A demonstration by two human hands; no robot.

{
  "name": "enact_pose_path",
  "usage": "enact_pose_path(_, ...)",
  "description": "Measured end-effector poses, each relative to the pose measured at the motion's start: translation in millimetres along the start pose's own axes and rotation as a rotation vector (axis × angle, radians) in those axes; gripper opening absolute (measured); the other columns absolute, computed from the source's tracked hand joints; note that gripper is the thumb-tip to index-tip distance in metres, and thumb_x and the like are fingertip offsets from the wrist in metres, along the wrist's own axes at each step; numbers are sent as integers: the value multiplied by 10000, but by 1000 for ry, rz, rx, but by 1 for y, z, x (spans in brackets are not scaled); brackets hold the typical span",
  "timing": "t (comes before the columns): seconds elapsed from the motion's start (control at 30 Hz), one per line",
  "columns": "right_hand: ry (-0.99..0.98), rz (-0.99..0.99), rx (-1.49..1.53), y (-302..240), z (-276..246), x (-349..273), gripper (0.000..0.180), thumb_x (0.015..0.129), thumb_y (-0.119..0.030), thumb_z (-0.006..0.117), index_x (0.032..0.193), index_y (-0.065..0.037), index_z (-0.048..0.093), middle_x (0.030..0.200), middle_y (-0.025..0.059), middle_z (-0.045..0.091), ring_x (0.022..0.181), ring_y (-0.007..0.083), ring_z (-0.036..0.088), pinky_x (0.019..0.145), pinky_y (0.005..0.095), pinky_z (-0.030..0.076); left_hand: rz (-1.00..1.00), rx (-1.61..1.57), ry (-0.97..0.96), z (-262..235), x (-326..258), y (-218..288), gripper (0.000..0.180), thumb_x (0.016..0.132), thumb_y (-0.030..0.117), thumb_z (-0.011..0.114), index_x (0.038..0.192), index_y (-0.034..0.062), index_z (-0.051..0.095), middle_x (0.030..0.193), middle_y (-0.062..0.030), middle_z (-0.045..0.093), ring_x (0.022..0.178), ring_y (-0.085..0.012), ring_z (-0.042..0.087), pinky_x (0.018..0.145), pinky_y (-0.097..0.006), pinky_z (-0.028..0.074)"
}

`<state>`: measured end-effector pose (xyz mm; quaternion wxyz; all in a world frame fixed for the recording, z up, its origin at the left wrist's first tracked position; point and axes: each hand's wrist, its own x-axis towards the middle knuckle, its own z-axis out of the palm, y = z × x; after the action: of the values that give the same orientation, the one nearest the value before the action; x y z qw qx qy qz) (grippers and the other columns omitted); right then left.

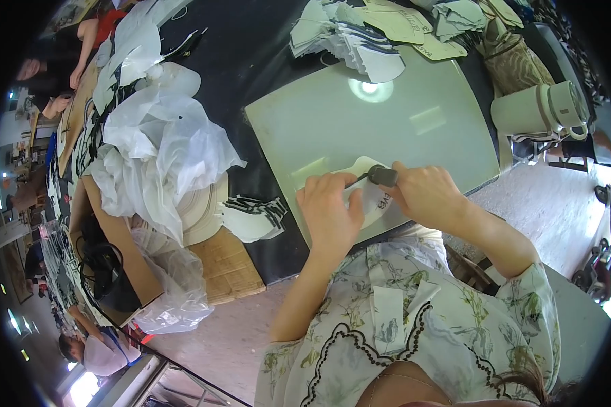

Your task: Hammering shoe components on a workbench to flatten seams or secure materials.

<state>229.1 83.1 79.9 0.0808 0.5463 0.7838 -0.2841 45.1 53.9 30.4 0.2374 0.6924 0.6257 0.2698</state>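
Note:
Under my hands on the glossy pale green board (305, 136) lies a white cut piece (380, 203) with dark printing and a dark strip along one edge. My left hand (330, 209) rests on the left of it, fingers bent, index fingertip at the strip and thumb near it, holding the piece against the board. In my right hand (428, 193) is a small dark tool with a block-like head (384, 176), gripped by closed fingers right over the strip. The tool's handle is mostly hidden by the hand.
Stacked white pieces with dark edges (353, 44) and cream templates (397, 22) sit beyond the board. A pale flask (540, 108) stands right, beside a patterned bag (512, 61). Left are crumpled white plastic (163, 136), more edged pieces (254, 217) and a cardboard box (119, 237). Other people work farther left.

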Motion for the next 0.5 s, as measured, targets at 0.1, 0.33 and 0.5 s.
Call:
enact_pose_path(0.1,14,14,-14,0,2,-1,329,967,-292,565,877,20,518,628,166,627,598,367,649,541,459,507,31,-87,30,6,-4,-6,134,757,118,730,887,110,697,862,-13,639,886,-231,558,855,-384,341)
enact_pose_path(0.33,49,-18,-27,3,3,-2,323,964,-284,566,865,19,515,597,163,613,562,366,639,505,448,498,180,-101,71,15,-10,-18,241,754,88,703,989,133,726,881,2,623,913,-206,549,872,-387,334)
enact_pose_path(0.5,80,-47,-5,6,3,0,324,968,-285,558,861,17,513,594,162,610,556,363,636,504,445,499,467,290,181,22,-14,-13,284,710,80,699,992,100,716,977,9,593,947,-195,556,881,-399,350)
